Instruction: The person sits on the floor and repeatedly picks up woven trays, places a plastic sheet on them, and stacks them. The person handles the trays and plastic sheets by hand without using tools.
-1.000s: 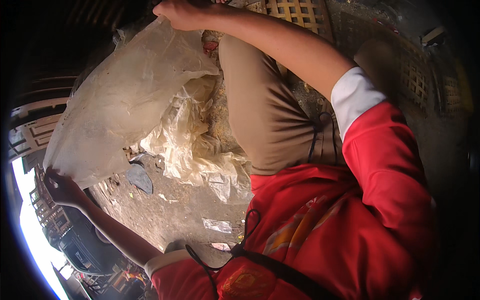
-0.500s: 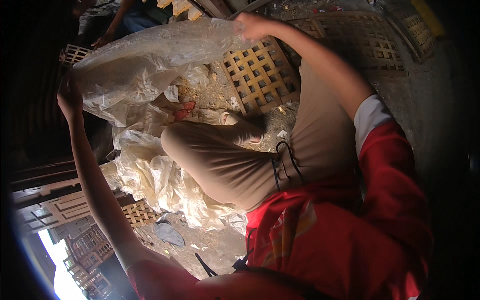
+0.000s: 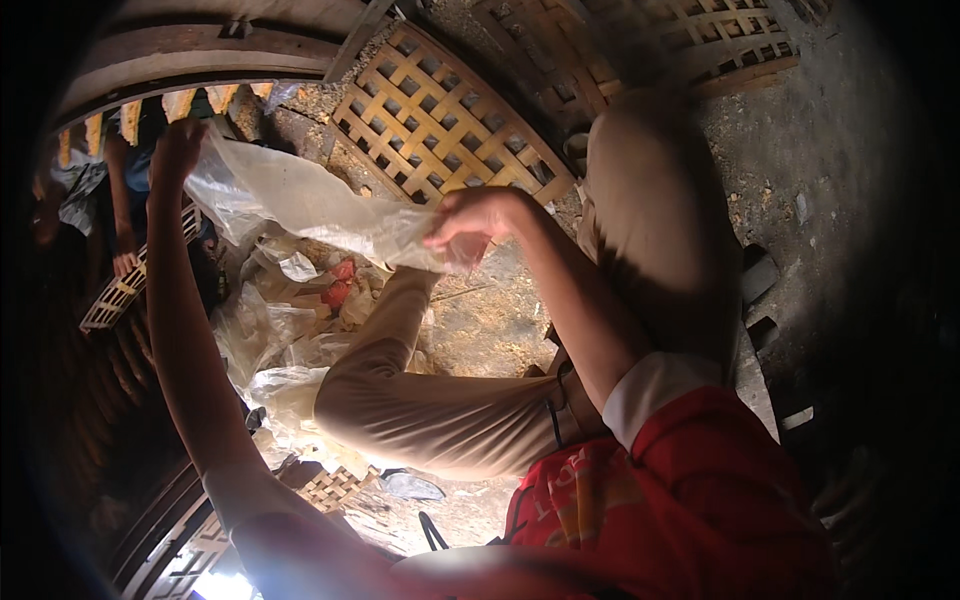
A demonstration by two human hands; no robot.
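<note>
Head view: the left hand [image 3: 178, 150], upper left of the frame, grips one end of a translucent plastic sheet [image 3: 310, 205]. The right hand [image 3: 475, 215], at centre, pinches the other end. The sheet spans between them above a plastic pile [image 3: 270, 340], near a wooden lattice panel [image 3: 440, 120].
</note>
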